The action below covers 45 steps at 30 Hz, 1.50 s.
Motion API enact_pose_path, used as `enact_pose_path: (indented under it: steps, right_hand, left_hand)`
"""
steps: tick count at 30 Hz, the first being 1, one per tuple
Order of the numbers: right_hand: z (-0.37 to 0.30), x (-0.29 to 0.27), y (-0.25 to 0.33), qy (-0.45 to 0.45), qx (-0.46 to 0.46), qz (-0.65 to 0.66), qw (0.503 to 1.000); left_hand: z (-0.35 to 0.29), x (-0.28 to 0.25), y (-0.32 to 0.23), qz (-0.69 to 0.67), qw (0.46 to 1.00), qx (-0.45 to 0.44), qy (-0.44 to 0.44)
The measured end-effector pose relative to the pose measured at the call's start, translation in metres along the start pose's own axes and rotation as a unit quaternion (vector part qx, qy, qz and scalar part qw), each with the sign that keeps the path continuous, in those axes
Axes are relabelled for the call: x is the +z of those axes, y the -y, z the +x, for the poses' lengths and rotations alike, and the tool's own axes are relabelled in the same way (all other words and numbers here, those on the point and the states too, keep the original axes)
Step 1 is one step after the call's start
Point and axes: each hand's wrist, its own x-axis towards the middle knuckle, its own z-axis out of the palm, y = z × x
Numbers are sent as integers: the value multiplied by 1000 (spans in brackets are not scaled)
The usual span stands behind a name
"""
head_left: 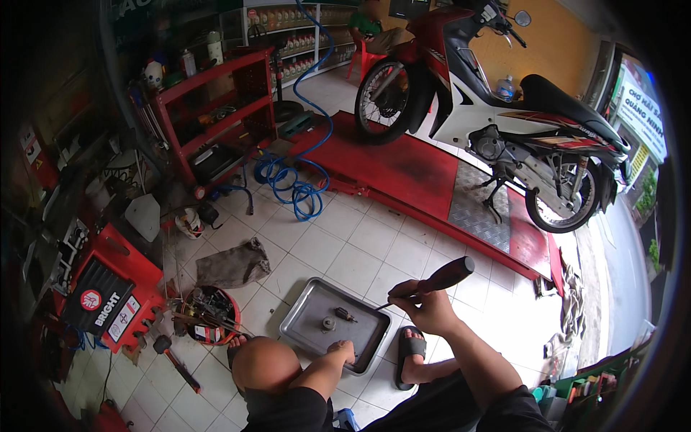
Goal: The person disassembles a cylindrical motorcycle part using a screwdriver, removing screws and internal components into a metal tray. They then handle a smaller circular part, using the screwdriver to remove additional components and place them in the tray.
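A screwdriver with a dark red and black handle (452, 272) is in my right hand (425, 309). Its shaft slants down to the left, and the tip ends near the right rim of a grey metal tray (291, 315). On the floor between my feet, this tray holds a small round metal part (329, 324) and a short dark cylindrical part (346, 315). My left hand (341, 351) is closed at the tray's near side. Its fingertips are hidden, so what it grips cannot be made out.
Left of the tray stand a red tub of tools (232, 302), a hammer (176, 365) and a dark cloth (234, 265). A motorbike (497, 119) rests on a red lift platform (389, 169). Coiled blue hose (306, 194) lies beside a red tool cart (216, 129). A seated person (371, 32) is behind.
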Motion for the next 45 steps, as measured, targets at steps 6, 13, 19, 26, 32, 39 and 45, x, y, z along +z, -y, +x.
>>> enact_pose_path:
  steps: [6, 13, 19, 26, 32, 39, 45]
  right_hand:
    - [-6, 0, -5, -25, -15, 12, 999]
    - [-11, 2, -3, -36, 29, 27, 999]
    - [-6, 7, 17, -11, -24, -6, 1000]
    - [4, 15, 24, -24, -55, 37, 998]
    - [4, 6, 15, -128, -165, -9, 978]
    - [-5, 13, 17, -113, -25, 23, 993]
    - [-12, 33, 13, 11, 8, 108, 994]
  left_hand:
    - [4, 13, -1, 35, 998, 25, -54]
    - [-7, 25, -16, -15, 996, 60, -60]
    - [12, 40, -10, -33, 997, 35, -65]
    - [-28, -11, -11, -189, 950, 172, -179]
    - [-123, -101, 11, -523, 790, 249, -198]
    - [-275, -182, 77, -776, 412, 477, -38]
    - [-282, -186, 90, -766, 396, 491, -123]
